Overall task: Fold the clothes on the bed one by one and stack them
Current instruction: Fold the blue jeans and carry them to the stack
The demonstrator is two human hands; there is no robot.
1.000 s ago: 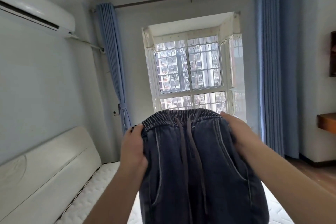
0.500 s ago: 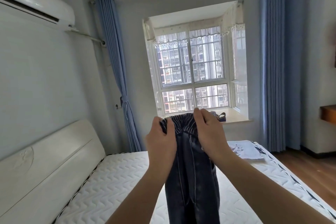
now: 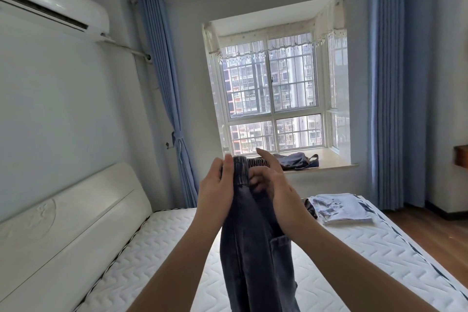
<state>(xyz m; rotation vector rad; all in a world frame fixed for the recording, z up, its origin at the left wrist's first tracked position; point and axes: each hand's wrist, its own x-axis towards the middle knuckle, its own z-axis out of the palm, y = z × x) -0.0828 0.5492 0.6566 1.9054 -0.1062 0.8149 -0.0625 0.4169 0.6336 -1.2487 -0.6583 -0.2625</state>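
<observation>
1. jeans (image 3: 253,248), dark blue denim, hang lengthwise in the air above the bed (image 3: 157,256), held up at the elastic waistband in front of the window (image 3: 273,99).
2. left hand (image 3: 215,192) grips the left side of the waistband, fingers curled over the top edge.
3. right hand (image 3: 273,185) pinches the right side of the waistband; its forefinger sticks up straight, the other fingers curl onto the cloth.
4. both hands sit close together, so the jeans look folded in half along their length, with a back pocket facing out low on the right.
5. folded pale clothes (image 3: 342,209) lie on the far right part of the bed.
6. a dark bag (image 3: 296,161), or perhaps a garment, rests on the window sill.
</observation>
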